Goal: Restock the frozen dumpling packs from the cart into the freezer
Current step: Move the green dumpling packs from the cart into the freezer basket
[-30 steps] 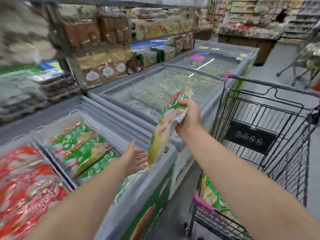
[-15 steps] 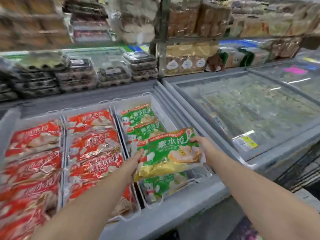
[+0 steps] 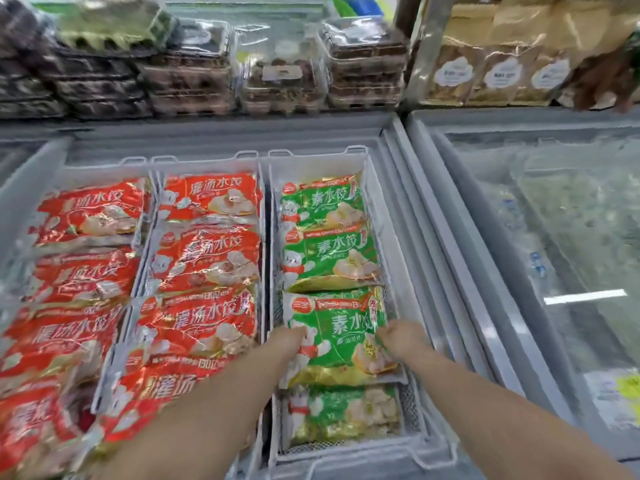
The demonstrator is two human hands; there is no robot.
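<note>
Green pack now down in rt freezer basket

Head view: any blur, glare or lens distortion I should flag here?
In the head view, the green pack held by the left hand and right hand is sharp enough to read; the shelf cartons are smeared by blur; a white glare streak crosses the neighbouring freezer's glass lid; the red packs show foil sheen; the freezer edges fan outward, wide-angle style.
</note>
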